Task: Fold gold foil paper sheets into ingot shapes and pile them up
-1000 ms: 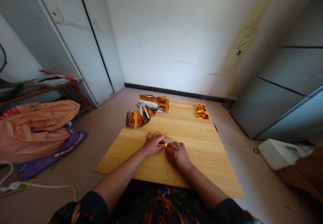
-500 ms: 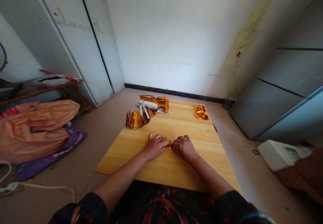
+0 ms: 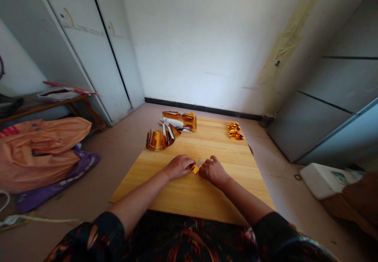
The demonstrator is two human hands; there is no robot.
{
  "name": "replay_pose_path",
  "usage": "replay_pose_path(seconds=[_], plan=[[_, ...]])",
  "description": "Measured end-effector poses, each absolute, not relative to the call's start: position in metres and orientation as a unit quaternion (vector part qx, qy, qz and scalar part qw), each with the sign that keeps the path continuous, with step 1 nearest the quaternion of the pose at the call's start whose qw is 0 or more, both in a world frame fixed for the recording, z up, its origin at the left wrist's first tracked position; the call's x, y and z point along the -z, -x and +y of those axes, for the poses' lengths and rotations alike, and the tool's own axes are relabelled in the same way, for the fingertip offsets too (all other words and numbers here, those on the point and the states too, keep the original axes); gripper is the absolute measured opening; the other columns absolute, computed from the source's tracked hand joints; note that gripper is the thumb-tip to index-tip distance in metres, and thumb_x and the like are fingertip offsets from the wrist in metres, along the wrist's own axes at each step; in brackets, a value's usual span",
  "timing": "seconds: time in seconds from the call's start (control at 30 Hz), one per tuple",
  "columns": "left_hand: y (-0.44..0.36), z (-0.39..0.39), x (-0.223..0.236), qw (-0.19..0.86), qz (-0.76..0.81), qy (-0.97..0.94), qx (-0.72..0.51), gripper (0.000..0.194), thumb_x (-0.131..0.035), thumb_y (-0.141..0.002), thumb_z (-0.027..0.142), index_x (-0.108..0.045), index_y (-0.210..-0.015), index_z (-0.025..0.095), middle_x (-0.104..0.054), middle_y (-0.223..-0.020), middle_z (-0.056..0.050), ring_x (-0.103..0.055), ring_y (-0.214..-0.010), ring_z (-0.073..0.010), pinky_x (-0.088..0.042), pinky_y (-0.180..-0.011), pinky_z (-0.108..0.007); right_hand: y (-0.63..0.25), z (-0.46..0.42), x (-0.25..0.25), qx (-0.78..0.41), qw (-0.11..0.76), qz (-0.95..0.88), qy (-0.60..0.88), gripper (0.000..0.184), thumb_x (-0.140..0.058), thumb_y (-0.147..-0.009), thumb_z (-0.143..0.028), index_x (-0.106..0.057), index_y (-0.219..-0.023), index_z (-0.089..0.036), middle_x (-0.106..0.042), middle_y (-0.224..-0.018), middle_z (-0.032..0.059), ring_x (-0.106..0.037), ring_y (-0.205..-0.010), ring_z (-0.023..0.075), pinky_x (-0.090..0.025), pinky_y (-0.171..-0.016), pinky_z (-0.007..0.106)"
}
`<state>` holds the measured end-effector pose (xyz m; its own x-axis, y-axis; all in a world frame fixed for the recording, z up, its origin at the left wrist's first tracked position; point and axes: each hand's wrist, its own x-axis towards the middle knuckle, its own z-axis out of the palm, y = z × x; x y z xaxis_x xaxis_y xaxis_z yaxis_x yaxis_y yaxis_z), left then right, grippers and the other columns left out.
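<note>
Between my two hands, just above the wooden board, is a small piece of gold foil paper (image 3: 195, 169), partly folded, with a pale grey patch on it. My left hand (image 3: 179, 167) grips its left end, fingers bent around it. On the right end, my right hand (image 3: 214, 170) pinches the paper with its fingertips, the other fingers curled. Beyond my left hand stands a curled stack of gold foil sheets (image 3: 158, 139). Behind it lies another gold and white stack of sheets (image 3: 189, 121). Several folded gold foil pieces (image 3: 235, 131) sit in a row at the far right corner.
The wooden board (image 3: 165, 195) reaches up to my lap. On the left floor lie an orange cloth-like bundle (image 3: 44, 144) and a purple bag (image 3: 59, 187). A white box (image 3: 320, 181) stands at the right. Grey cabinets (image 3: 88, 45) and a white wall (image 3: 201, 49) enclose the space.
Both hands have shifted slightly and the gold paper between them is turned, showing more of its folded yellow face. The stacks and folded pieces stay where they were.
</note>
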<state>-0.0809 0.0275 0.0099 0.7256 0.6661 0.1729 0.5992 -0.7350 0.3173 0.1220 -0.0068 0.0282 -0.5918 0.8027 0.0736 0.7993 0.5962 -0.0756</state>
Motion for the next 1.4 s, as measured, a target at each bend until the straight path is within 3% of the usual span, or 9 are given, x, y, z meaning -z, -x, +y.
replay_pose_path(seconds=[0.33, 0.53, 0.73, 1.07, 1.27, 1.4], plan=[[0.080, 0.035, -0.007, 0.121, 0.319, -0.926, -0.162, 0.019, -0.053, -0.080, 0.017, -0.060, -0.097, 0.020, -0.066, -0.090, -0.004, -0.059, -0.087, -0.0171, -0.044, -0.078, -0.026, -0.103, -0.013, -0.043, 0.069, -0.095, -0.907, 0.406, 0.021, -0.047, -0.088, -0.019, -0.067, -0.086, -0.014, -0.070, -0.081, 0.0107, -0.059, -0.080, 0.0216, -0.031, -0.081, 0.039], [0.083, 0.038, -0.014, 0.128, 0.304, -0.931, -0.156, 0.027, -0.054, -0.073, 0.011, -0.061, -0.096, 0.022, -0.066, -0.092, -0.003, -0.058, -0.090, -0.0177, -0.043, -0.082, -0.028, -0.116, -0.016, -0.022, 0.125, -0.038, -0.908, 0.399, 0.023, -0.040, -0.092, -0.018, -0.063, -0.092, -0.014, -0.067, -0.083, 0.0092, -0.055, -0.080, 0.0212, -0.031, -0.082, 0.040], [0.080, 0.037, -0.007, 0.145, 0.338, -0.912, -0.183, 0.025, -0.062, -0.071, 0.020, -0.060, -0.097, 0.021, -0.066, -0.096, -0.002, -0.056, -0.093, -0.0183, -0.042, -0.083, -0.029, -0.129, -0.007, 0.000, 0.143, 0.034, -0.903, 0.403, 0.022, -0.038, -0.094, -0.018, -0.060, -0.093, -0.017, -0.064, -0.085, 0.0067, -0.051, -0.081, 0.0194, -0.026, -0.090, 0.041], [0.066, 0.039, 0.003, 0.069, 0.346, -0.909, -0.221, 0.018, -0.056, -0.073, 0.014, -0.060, -0.091, 0.020, -0.064, -0.086, -0.003, -0.054, -0.085, -0.0180, -0.041, -0.077, -0.030, -0.135, -0.001, 0.002, 0.123, 0.059, -0.891, 0.432, 0.020, -0.040, -0.093, -0.016, -0.060, -0.096, -0.019, -0.064, -0.087, 0.0051, -0.052, -0.083, 0.0174, -0.022, -0.094, 0.040], [0.065, 0.041, 0.004, 0.048, 0.320, -0.921, -0.218, 0.025, -0.063, -0.073, 0.027, -0.059, -0.097, 0.019, -0.064, -0.088, -0.004, -0.055, -0.086, -0.0188, -0.042, -0.078, -0.031, -0.135, 0.002, 0.001, 0.129, 0.063, -0.880, 0.454, 0.020, -0.040, -0.093, -0.016, -0.060, -0.088, -0.018, -0.065, -0.082, 0.0042, -0.053, -0.077, 0.0162, -0.022, -0.092, 0.038], [0.061, 0.043, 0.008, 0.006, 0.313, -0.923, -0.225, 0.017, -0.061, -0.076, 0.024, -0.060, -0.092, 0.019, -0.064, -0.085, -0.003, -0.055, -0.083, -0.0178, -0.042, -0.075, -0.030, -0.135, 0.001, 0.002, 0.134, 0.075, -0.878, 0.454, 0.019, -0.041, -0.092, -0.016, -0.059, -0.086, -0.019, -0.065, -0.082, 0.0037, -0.053, -0.077, 0.0158, -0.023, -0.091, 0.037]])
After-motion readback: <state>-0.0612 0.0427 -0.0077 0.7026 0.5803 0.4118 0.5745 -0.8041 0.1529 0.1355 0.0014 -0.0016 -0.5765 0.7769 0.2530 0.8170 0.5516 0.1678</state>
